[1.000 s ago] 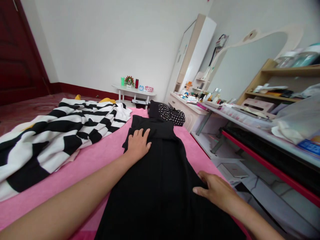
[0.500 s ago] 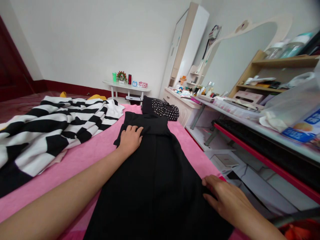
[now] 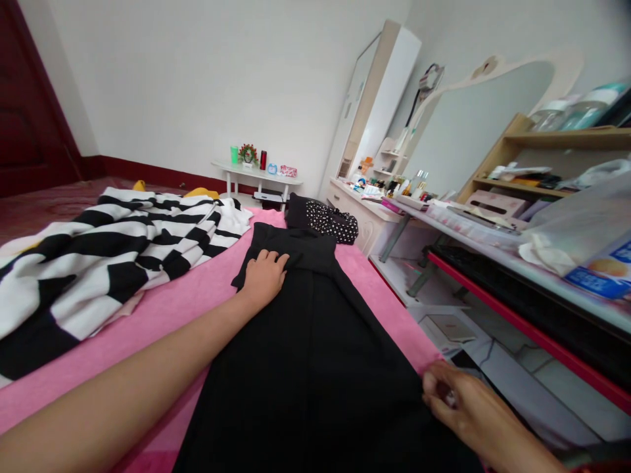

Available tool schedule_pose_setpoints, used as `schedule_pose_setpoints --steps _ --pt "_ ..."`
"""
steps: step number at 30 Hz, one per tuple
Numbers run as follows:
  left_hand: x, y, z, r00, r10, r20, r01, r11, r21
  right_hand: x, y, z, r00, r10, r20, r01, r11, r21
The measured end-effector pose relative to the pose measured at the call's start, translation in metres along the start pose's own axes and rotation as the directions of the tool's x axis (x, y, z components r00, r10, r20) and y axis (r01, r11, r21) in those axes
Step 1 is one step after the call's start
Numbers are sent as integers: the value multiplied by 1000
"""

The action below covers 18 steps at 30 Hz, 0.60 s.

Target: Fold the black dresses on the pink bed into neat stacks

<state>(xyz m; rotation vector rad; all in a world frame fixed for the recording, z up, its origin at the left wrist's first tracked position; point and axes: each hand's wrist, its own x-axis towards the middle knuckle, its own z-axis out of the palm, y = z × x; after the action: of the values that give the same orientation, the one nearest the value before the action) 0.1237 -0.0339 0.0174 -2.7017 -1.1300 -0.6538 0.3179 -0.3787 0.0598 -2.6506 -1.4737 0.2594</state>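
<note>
A black garment lies lengthwise before me on a pink bedspread, its far end folded over. My left hand rests on that folded end, palm down with fingers stretched over the cloth. At the garment's right edge, my right hand has its thumb and fingers pinched together on the black fabric. The garment's near end runs out of the bottom of the view.
A black-and-white striped and checked garment lies crumpled on the left. Beyond the far end is a folded black polka-dot cloth. A cluttered desk with a red-edged shelf stands close on the right, a dressing table behind it.
My right hand has moved outward to the right and closed on the garment's edge, which now lies straighter and smoother. My left hand stays on the folded end. The view has shifted slightly.
</note>
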Motion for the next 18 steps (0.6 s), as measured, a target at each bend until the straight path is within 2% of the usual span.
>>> schedule_pose_setpoints --steps 6,9,11,13,18 --pt "28 -3 -12 978 169 122 -179 981 74 13 -8 19 998 21 -64 -6 975 222" --pt "50 -4 -24 957 221 189 -241 966 89 13 -16 15 995 -10 -102 47 931 362" --pt "65 -6 -35 963 218 160 -234 968 92 12 -27 3 996 -51 -74 80 875 478" --pt "80 -9 -49 977 198 78 -205 974 92 11 -41 -11 996 -82 -40 90 801 592" --pt "110 -20 -82 984 161 -81 -151 981 118 10 -72 -30 990 -134 41 52 620 783"
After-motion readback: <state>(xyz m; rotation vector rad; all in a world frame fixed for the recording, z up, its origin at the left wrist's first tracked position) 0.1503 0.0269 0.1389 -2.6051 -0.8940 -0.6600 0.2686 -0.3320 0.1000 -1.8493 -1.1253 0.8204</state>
